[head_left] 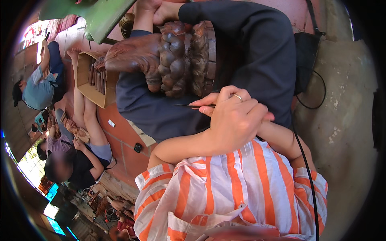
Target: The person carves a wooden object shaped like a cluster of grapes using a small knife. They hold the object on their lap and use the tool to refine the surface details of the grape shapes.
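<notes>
My left hand (235,118), a ring on one finger, is wrapped over my right hand (268,117), which is mostly hidden beneath it. Together they grip a thin dark carving tool (189,105) whose blade points left. The blade tip hovers just below a reddish-brown wooden carving (177,56) with rows of rounded knobs. The carving rests on my lap, on dark trousers (249,44). My orange-and-white striped shirt (233,188) fills the lower middle.
A cardboard box (86,86) with several wooden pieces lies on the red tiled floor (128,140) to the left. Other people (40,86) sit further left. A green bench (102,16) stands at the top, a black bag (307,60) and cable (307,168) at the right.
</notes>
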The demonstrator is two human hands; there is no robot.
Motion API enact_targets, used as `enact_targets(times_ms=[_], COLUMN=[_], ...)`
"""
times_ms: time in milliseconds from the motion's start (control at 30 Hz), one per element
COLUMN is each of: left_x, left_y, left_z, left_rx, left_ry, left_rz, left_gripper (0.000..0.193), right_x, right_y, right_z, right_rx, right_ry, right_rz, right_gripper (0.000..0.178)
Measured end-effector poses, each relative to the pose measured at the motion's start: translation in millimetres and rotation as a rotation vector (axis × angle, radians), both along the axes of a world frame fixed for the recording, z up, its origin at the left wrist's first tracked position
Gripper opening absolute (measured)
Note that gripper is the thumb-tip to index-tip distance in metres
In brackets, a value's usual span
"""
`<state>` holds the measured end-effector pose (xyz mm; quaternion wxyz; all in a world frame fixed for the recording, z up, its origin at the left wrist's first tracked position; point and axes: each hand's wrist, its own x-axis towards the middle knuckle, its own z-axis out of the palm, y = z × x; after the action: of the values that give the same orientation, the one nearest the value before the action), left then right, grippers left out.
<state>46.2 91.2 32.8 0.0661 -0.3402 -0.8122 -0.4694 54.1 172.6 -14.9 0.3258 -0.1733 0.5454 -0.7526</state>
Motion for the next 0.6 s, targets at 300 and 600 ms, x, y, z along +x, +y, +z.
enact_targets(times_ms=[300, 600], left_x=[-18, -8], left_y=[-18, -4], left_z=[-15, -12], left_rx=[0.168, 0.124], left_ry=[0.063, 0.021], left_rz=[-0.085, 0.016], left_gripper=[0.017, 0.014], right_x=[18, -11], right_y=[-9, 11], right_z=[-51, -23], right_rx=[-0.178, 0.066], right_ry=[0.002, 0.146], right_rz=[-0.15, 0.135], right_gripper=[0.043, 0.046])
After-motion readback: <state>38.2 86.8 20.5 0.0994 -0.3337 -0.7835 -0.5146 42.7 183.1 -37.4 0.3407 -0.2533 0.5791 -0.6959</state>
